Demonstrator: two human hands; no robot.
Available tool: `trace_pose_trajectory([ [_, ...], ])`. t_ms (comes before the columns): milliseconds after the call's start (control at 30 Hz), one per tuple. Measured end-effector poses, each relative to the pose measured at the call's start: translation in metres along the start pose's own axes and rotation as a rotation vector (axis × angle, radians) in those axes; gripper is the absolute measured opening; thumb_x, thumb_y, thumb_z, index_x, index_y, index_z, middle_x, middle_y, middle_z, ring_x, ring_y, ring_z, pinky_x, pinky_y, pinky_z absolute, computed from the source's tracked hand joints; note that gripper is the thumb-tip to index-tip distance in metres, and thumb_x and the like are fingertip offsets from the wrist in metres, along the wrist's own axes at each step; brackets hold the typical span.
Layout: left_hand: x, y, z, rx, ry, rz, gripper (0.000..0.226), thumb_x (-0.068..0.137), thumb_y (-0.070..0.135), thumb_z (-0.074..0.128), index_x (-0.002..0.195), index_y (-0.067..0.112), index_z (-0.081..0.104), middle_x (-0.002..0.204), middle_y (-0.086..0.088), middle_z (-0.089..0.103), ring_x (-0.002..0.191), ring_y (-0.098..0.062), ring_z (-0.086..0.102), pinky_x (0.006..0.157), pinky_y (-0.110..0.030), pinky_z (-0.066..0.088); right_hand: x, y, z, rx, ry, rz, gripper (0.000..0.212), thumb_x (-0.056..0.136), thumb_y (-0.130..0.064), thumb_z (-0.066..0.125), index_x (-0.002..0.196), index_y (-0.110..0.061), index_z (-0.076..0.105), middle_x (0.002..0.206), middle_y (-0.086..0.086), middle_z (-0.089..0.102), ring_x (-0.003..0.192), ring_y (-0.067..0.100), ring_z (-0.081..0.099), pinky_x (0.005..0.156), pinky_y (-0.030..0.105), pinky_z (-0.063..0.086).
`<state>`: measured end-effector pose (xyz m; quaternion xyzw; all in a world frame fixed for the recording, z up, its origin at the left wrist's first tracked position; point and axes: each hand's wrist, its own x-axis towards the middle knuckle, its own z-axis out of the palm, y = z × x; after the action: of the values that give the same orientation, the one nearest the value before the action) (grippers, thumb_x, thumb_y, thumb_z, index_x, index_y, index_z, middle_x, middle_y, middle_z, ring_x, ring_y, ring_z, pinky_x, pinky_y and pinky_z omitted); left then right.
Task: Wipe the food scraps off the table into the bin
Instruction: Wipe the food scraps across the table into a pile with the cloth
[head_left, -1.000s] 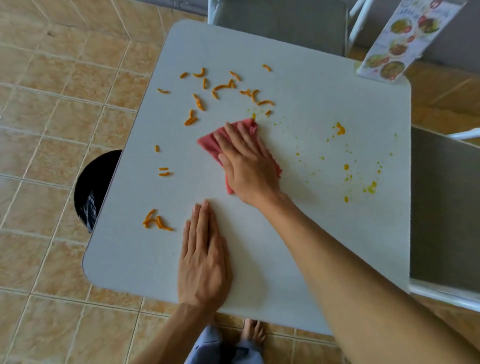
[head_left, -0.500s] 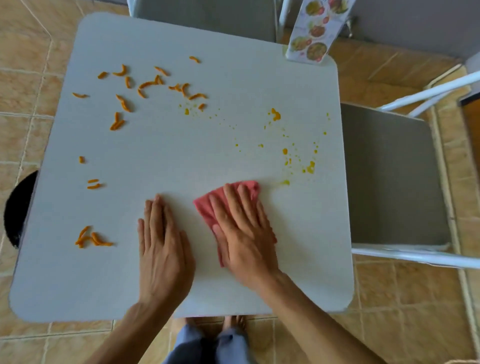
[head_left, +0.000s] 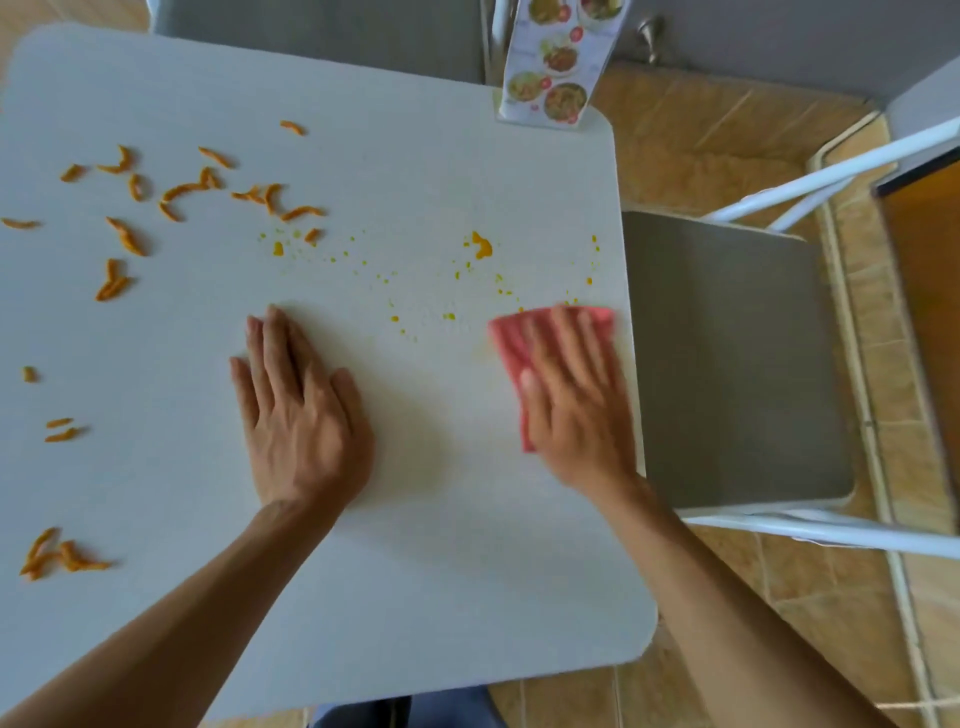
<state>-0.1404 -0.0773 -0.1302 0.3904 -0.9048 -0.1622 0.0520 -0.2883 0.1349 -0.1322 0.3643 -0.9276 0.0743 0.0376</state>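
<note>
Two bare hands, both palm-down on one pale grey table (head_left: 415, 571), matte top, rounded corners. Left hand (head_left: 298, 415) near centre: flat, fingers together and extended toward 12 o'clock, gripping nothing. Right hand (head_left: 574, 395) at 3 o'clock of the left, motion-blurred, fingers spread, pressing flat on one pink cloth (head_left: 511, 343); not clenched around it, just pinning it to the top, right at the table's 3 o'clock edge. Cloth soft, rumpled, roughly rectangular, sticking out past the fingertips and thumb side. Food scraps: roughly twenty-five curved orange strips (head_left: 176, 192), thin and crescent-like, mostly clustered at 10 to 11 o'clock, plus small groups along the 9 o'clock edge and three or four at 8 o'clock. One larger orange blob (head_left: 482, 245) at 1 o'clock, surrounded by many fine orange-yellow crumbs (head_left: 395, 318), too small to count, between the hands and beyond. One upright printed menu card (head_left: 550, 62) with food photos at the table's 1 o'clock corner. Two grey chair seats (head_left: 727, 364), white tubular frames: one at 3 o'clock, one at 12. Tan tiled floor (head_left: 701, 156). Bin out of view.
</note>
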Motion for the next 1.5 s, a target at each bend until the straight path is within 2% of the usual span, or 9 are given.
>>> trace_pose_trajectory([
  [133,0.002,0.004,-0.001,0.026,-0.001,-0.013,0.064,0.097,0.027,0.029,0.151,-0.007,0.019,0.163,-0.02,0.012,0.153,-0.031,0.005,0.124,-0.048,0.004,0.045,-0.012,0.011,-0.03,0.137,0.666,0.053,0.105,-0.036,0.03,0.152,-0.016,0.044,0.161,0.017,0.036,0.148,0.041,0.034,0.12,0.056,0.028],
  [300,0.004,0.005,-0.001,0.046,-0.009,-0.011,0.064,0.097,0.027,0.029,0.151,-0.006,0.017,0.163,-0.019,0.011,0.153,-0.031,0.004,0.124,-0.048,0.004,0.085,0.037,0.004,-0.032,-0.092,-0.153,0.054,0.106,-0.042,0.027,0.157,-0.026,0.033,0.166,0.011,0.027,0.154,0.033,0.022,0.126,0.053,0.016],
  [467,0.005,0.007,-0.002,0.065,-0.008,-0.023,0.066,0.097,0.03,0.026,0.152,-0.006,0.017,0.163,-0.02,0.011,0.152,-0.032,0.005,0.124,-0.046,0.003,0.134,0.006,0.015,0.007,0.013,0.593,0.057,0.105,-0.04,0.022,0.158,-0.023,0.029,0.167,0.013,0.022,0.155,0.037,0.015,0.125,0.057,0.013],
  [667,0.006,0.008,-0.002,0.08,-0.016,-0.031,0.067,0.097,0.031,0.025,0.153,-0.004,0.016,0.163,-0.019,0.01,0.153,-0.031,0.004,0.124,-0.045,0.002,0.119,0.018,0.004,0.019,-0.147,-0.116,0.057,0.103,-0.049,0.024,0.157,-0.034,0.029,0.168,0.009,0.021,0.155,0.035,0.017,0.126,0.053,0.013],
  [833,0.005,0.007,-0.001,0.085,-0.015,-0.028,0.067,0.097,0.03,0.027,0.154,-0.003,0.014,0.163,-0.018,0.01,0.153,-0.029,0.003,0.124,-0.043,0.001,0.136,-0.017,0.014,-0.009,0.017,0.488,0.055,0.104,-0.042,0.026,0.156,-0.028,0.036,0.166,0.014,0.027,0.154,0.039,0.019,0.124,0.059,0.013],
  [1067,0.007,0.008,0.0,0.063,0.008,-0.042,0.064,0.099,0.03,0.029,0.153,-0.003,0.019,0.163,-0.018,0.015,0.152,-0.031,0.007,0.124,-0.045,0.004,0.079,-0.019,-0.001,0.092,-0.186,-0.473,0.05,0.106,-0.037,0.033,0.156,-0.033,0.035,0.167,0.005,0.026,0.156,0.029,0.017,0.126,0.053,0.015],
  [1267,0.003,0.007,-0.002,0.051,-0.01,-0.055,0.065,0.1,0.031,0.03,0.154,-0.001,0.016,0.165,-0.014,0.011,0.153,-0.027,0.004,0.124,-0.043,0.003,0.076,-0.044,0.012,0.034,0.025,0.397,0.051,0.105,-0.033,0.033,0.154,-0.02,0.04,0.164,0.016,0.03,0.153,0.039,0.024,0.123,0.059,0.02],
  [1433,0.006,0.005,-0.002,0.037,0.001,-0.049,0.064,0.1,0.032,0.032,0.153,-0.002,0.022,0.163,-0.017,0.016,0.153,-0.028,0.009,0.124,-0.044,0.007,0.072,-0.077,0.005,0.091,-0.239,-0.535,0.054,0.103,-0.038,0.036,0.157,-0.027,0.035,0.167,0.008,0.025,0.156,0.032,0.016,0.126,0.054,0.015],
  [1500,0.006,0.006,-0.003,0.034,0.009,-0.047,0.064,0.099,0.031,0.033,0.152,-0.003,0.023,0.163,-0.016,0.016,0.153,-0.027,0.008,0.124,-0.044,0.007,0.097,-0.046,0.007,0.096,-0.243,-0.635,0.053,0.104,-0.036,0.034,0.157,-0.026,0.035,0.166,0.005,0.027,0.156,0.028,0.019,0.126,0.053,0.018],
])
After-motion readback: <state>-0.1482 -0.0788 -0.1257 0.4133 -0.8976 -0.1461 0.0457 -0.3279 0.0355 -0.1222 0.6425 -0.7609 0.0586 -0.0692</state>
